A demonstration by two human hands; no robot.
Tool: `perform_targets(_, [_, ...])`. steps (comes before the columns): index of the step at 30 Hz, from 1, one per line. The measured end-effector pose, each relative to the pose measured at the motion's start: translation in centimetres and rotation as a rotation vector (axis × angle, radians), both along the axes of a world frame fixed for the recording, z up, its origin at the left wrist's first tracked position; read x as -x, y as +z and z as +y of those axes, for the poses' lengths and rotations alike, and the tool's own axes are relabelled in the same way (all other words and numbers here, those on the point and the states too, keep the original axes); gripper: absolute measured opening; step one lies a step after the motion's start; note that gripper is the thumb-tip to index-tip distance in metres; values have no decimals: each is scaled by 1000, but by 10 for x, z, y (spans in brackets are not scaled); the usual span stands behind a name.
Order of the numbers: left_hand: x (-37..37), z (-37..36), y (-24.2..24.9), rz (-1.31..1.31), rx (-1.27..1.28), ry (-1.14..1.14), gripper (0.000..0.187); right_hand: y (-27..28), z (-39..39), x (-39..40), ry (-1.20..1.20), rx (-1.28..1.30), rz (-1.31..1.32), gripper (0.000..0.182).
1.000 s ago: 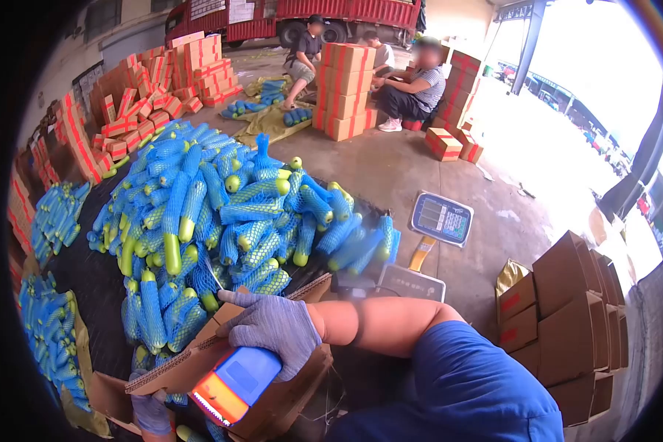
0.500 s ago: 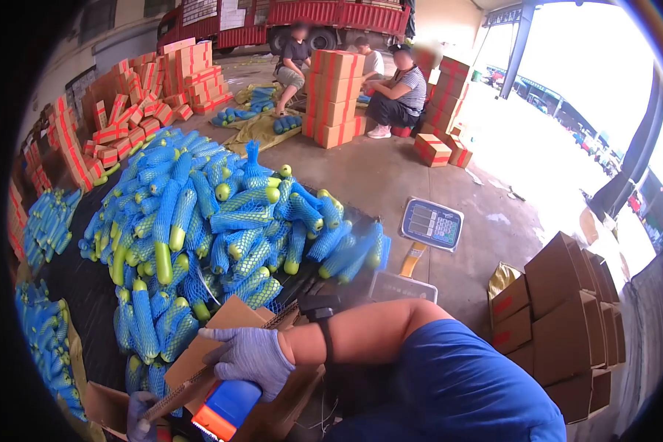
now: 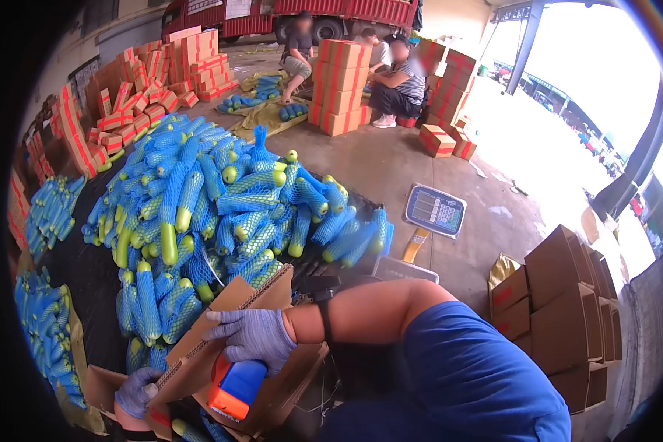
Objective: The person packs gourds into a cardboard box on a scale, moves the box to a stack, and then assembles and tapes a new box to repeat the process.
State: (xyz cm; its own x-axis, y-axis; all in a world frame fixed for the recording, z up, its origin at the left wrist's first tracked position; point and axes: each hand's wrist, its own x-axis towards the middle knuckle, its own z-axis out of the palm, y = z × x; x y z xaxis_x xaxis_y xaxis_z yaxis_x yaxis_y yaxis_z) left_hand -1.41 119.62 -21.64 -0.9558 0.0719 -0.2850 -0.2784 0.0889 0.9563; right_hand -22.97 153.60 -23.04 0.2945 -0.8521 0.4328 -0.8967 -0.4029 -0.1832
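A brown cardboard box [image 3: 188, 372] with raised flaps is in front of me at the bottom. My right hand [image 3: 254, 339], in a grey glove, lies across a flap with its fingers over the edge. Beneath its palm it also holds a blue and orange tape dispenser [image 3: 239, 384]. At the lower left, my left hand [image 3: 135, 392], gloved too, grips the box's edge with the thumb on the near side. Just beyond the box rises a heap of green gourd-like vegetables [image 3: 191, 214] in blue net sleeves. A few more show below the box, partly hidden.
A digital scale [image 3: 435, 211] stands beyond my right arm. Flattened or open cartons [image 3: 560, 317] are stacked at the right. Red-taped boxes [image 3: 339, 88] and several people sit farther back, before a red truck [image 3: 339, 9]. More netted vegetables [image 3: 48, 331] lie at the left.
The box flaps have risen slightly, along with my right hand. My left hand has come further into view, and the tape dispenser has turned more upright.
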Motion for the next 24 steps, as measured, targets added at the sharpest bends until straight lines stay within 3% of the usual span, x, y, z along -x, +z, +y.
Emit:
perform_targets(3, [-1,7,5,20,15,67,58,1,4,2,15,14,45,53])
perform_targets(5, [-4,11,8,88,264,157,55,0,9,-3,15,-6,64,56])
perform_targets(8, [-1,15,17,81,419,118,46,2,13,-7,-10,-15,96,59])
perform_targets(11, [-3,45,36,155,1160,-49,31,2,14,-9,-74,-68,159,66])
perform_targets(13, [2,56,36,-46,1290,-200,33,4,14,-8,-2,-78,2,61])
perform_targets(19, [10,53,19,6,1270,175,42,15,17,-14,-71,-160,107,65])
perform_targets(21, [14,42,19,-122,1284,162,40,21,18,-14,-157,-237,125,63])
perform_targets(23, [14,-4,-19,74,884,555,35,26,22,-13,-247,-322,138,60])
perform_targets(24, [12,-13,-15,40,864,619,35,28,25,-10,-199,-317,126,59])
